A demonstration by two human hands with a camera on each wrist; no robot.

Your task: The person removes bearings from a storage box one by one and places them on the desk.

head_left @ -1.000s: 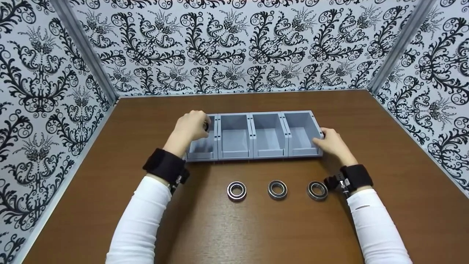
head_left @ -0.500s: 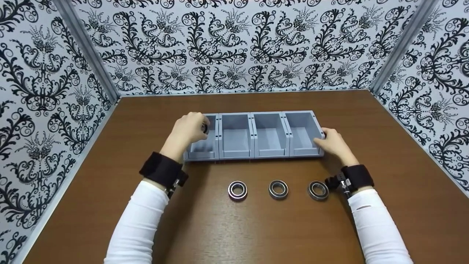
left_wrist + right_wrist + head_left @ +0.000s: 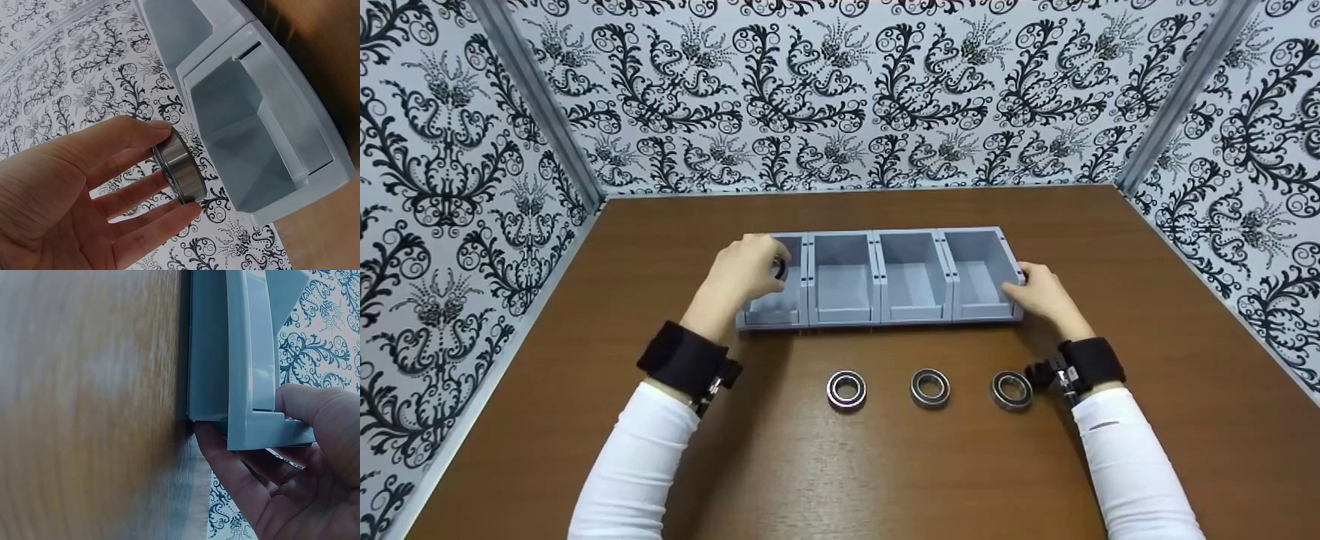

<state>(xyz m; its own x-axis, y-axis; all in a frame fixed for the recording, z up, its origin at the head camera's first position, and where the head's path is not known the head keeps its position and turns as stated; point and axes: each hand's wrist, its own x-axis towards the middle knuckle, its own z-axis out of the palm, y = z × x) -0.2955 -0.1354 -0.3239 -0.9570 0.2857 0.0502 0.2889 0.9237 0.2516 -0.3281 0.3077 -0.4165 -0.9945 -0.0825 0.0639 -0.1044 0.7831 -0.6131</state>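
My left hand (image 3: 746, 266) pinches a ball bearing (image 3: 180, 164) between thumb and fingers, above the leftmost compartment of a grey four-part bin row (image 3: 844, 313). In the left wrist view the bearing is seen edge-on, beside the compartment's opening and apart from it. At the other end, my right hand (image 3: 1042, 296) grips the outer side wall of the rightmost bin (image 3: 270, 430), thumb over the rim and fingers along the outside. On the table before the bins lie three more bearings: a left one (image 3: 846, 390), a middle one (image 3: 930, 388) and a right one (image 3: 1011, 390).
The bins stand on a brown wooden table (image 3: 840, 472). Patterned black-and-white panels (image 3: 840, 97) close off the back and both sides. The right wrist strap (image 3: 1091, 360) and its camera sit close to the right bearing.
My left hand has shifted slightly down and back with the bearing still held, its forearm moving a little left. The right hand, bins and table bearings stay in place.
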